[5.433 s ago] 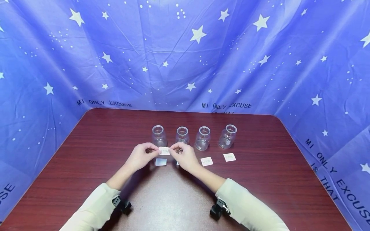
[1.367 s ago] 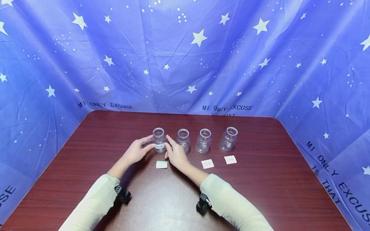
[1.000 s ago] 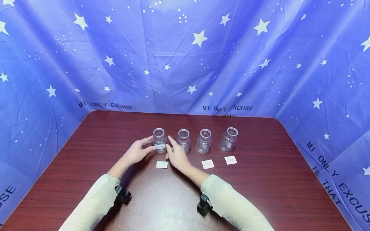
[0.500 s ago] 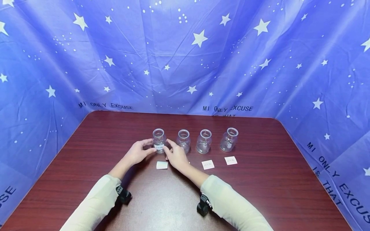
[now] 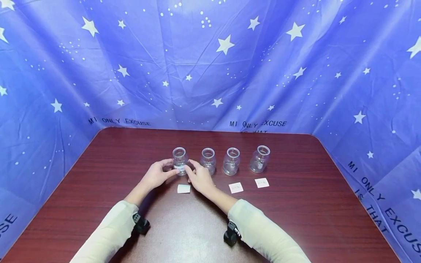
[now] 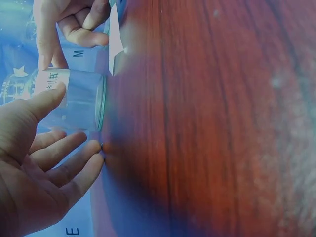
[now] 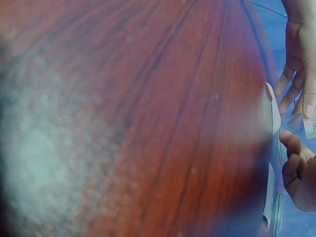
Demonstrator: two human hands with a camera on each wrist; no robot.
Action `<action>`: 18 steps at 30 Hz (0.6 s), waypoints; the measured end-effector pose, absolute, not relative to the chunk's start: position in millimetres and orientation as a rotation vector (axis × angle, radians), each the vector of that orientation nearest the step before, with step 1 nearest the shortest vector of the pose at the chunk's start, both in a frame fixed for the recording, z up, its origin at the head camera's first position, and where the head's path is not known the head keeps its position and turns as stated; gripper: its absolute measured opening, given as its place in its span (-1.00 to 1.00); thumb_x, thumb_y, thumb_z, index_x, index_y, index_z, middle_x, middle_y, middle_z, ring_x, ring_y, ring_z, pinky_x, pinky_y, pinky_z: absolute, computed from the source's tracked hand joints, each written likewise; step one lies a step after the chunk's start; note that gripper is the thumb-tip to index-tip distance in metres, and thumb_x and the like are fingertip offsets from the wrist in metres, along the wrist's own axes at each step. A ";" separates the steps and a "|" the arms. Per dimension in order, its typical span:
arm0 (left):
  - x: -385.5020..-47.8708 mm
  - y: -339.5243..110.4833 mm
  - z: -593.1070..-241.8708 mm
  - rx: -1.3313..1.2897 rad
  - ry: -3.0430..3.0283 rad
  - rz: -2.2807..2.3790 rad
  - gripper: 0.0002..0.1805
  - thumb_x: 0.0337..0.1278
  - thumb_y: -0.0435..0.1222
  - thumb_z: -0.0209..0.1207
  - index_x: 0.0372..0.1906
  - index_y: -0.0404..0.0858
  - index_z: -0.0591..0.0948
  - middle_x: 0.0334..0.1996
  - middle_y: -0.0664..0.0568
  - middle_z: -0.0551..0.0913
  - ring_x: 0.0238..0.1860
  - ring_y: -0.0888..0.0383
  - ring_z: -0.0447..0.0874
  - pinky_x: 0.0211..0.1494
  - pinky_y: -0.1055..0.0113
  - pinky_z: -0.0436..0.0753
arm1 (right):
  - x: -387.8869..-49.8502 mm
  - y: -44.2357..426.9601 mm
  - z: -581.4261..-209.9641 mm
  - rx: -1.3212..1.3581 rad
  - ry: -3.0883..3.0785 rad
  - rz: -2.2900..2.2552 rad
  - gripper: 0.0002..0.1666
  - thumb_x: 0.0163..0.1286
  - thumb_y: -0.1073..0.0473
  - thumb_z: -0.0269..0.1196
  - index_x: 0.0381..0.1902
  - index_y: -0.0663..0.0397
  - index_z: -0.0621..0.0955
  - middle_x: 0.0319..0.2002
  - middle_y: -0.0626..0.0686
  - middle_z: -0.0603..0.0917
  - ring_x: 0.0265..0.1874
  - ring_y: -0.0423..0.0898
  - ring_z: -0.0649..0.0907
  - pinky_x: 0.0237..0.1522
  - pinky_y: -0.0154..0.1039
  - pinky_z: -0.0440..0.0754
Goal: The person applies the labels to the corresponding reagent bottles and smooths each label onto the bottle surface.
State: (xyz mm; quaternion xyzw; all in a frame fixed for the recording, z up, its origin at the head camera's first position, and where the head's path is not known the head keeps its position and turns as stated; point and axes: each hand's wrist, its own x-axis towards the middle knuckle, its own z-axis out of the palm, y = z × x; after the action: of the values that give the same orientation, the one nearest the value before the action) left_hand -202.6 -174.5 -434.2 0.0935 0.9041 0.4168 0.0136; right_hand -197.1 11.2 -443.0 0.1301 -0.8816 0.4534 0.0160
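Note:
The leftmost glass jar [image 5: 179, 157] stands upright on the table with a white label [image 5: 179, 168] on its front. My left hand [image 5: 157, 174] is around its left side; in the left wrist view the thumb of this hand [image 6: 37, 163] presses the label [image 6: 53, 81], and the other fingers lie behind the jar [image 6: 81, 106]. From the right side my right hand [image 5: 201, 178] holds the jar, its thumb on the label's right end. Both hands also show in the right wrist view, the left [image 7: 300, 54] above the right [image 7: 301, 173].
Three more glass jars, one partly behind my right hand [image 5: 208, 157], one in the middle [image 5: 231, 161] and one at the right [image 5: 260, 159], stand in the row. Before them lie paper slips: a pale one [image 5: 184, 189] and two written ones [image 5: 235, 187] [image 5: 261, 182].
Earlier both hands held the label up between them; now it is on the leftmost jar. Over the last second the hands have barely moved, the thumbs shifting slightly on the label.

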 end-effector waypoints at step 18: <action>-196.3 -175.3 -426.5 0.244 2.875 1.177 -0.42 0.05 -0.09 0.27 0.11 -0.38 0.50 -0.03 -0.24 0.64 -0.06 -0.10 0.65 0.02 0.05 0.57 | -188.5 20.2 -438.5 0.444 -2.724 1.444 -0.55 0.36 0.06 0.12 0.16 0.09 0.46 -0.64 0.00 0.65 -0.69 -0.33 0.53 -0.48 -0.40 0.49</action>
State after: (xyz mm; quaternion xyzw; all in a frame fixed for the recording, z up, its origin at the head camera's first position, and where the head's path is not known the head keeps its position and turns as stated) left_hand -196.3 -175.3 -426.5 0.0782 0.9226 0.3776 0.0129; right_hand -188.5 20.2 -438.5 0.1425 -0.8744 0.4635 0.0134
